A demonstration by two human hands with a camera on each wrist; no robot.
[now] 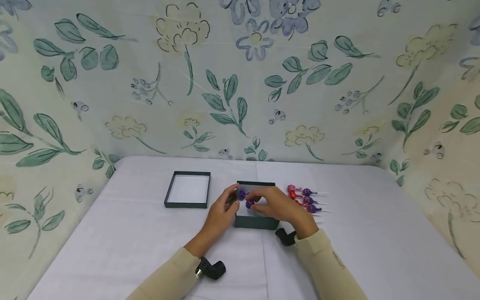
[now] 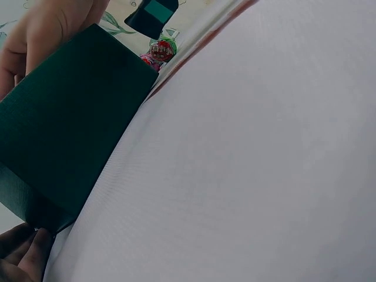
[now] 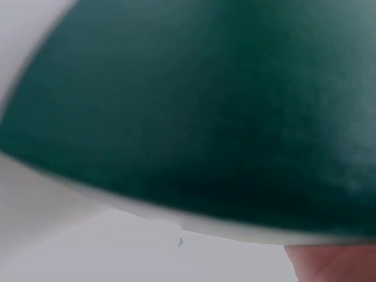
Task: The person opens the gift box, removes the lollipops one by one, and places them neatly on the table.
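Note:
A dark green box [image 1: 256, 223] with a white inside stands open on the table. My left hand [image 1: 221, 210] grips its left side; in the left wrist view those fingers [image 2: 29, 255] are at the box's lower corner. Inside, a purple-wrapped lollipop [image 1: 241, 194] lies near the left wall. My right hand [image 1: 281, 205] reaches over the right side and pinches another purple lollipop [image 1: 249, 204] between thumb and fingers, its stick hidden by the hand. In the right wrist view the green box wall [image 3: 176, 117] fills most of the picture.
To the right of the box lie several red lollipops [image 1: 291, 188] and purple lollipops [image 1: 313, 208], sticks pointing right. A shallow green-edged lid [image 1: 185, 205], white inside, rests at the left. White cloth [image 1: 123, 233] covers the table; a floral curtain [image 1: 225, 104] stands behind.

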